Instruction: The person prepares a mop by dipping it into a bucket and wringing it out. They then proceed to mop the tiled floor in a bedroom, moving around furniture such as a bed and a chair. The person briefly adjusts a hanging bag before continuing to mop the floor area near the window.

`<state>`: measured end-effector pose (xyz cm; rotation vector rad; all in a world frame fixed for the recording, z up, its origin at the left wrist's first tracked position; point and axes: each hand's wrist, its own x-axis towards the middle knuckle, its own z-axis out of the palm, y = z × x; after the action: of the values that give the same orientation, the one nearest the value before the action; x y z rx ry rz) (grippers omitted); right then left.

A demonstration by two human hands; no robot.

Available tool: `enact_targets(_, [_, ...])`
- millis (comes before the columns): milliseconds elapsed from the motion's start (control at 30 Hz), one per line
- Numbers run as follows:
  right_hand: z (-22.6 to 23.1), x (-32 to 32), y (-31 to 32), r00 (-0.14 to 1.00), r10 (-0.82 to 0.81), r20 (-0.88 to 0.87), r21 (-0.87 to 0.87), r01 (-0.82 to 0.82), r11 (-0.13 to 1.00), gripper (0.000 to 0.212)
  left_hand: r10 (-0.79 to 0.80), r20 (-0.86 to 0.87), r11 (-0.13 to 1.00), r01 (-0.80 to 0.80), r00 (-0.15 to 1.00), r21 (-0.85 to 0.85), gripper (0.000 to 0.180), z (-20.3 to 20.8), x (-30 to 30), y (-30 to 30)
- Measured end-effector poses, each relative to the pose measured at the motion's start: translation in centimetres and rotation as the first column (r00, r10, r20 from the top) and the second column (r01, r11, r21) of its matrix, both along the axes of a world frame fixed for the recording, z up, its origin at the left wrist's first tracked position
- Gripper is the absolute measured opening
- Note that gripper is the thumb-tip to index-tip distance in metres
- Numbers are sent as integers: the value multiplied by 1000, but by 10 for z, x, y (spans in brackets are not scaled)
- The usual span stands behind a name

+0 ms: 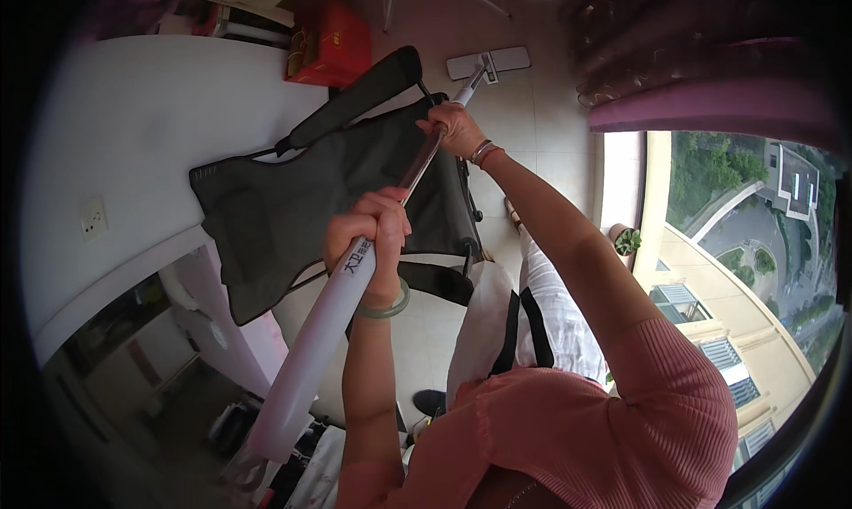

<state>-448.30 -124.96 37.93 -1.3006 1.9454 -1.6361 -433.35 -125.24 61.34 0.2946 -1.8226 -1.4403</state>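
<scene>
A flat mop [463, 94] slants across the view, its thick white handle end close to me at the lower left. My left hand [371, 236] is closed around the pole at the top of the white grip. Farther down the pole, my right hand [455, 129] grips it with the fingers wrapped round. The flat, pale mop head [510, 59] lies on the tiled floor at the far side. Behind the pole stands a dark folding lounge chair [293, 198], which the pole and my hands partly cover.
A red box [330, 43] stands beyond the chair by the white wall [115, 136]. To the right are a purple curtain [692, 101], a window and a small potted plant [627, 240] on the sill. Thin white metal legs [388, 7] stand at the far edge.
</scene>
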Motion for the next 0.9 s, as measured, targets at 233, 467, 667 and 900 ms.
enact_targets(233, [-6,53,31,1000,23,-3,80,-23,997,20,80,-15,994,-78,997,71,18,1,42,17])
enact_targets(467, [30,157,91,993,-119,-1,212,116,970,17,-68,38,986,62,997,157,17,41,126,32])
enact_targets(667, [43,251,152,946,-322,-26,284,316,905,27,-231,57,931,204,971,302,20,54,193,53])
enact_targets(900, [50,302,175,892,-452,28,343,416,842,29,-333,93,889,280,938,362,19,61,222,65])
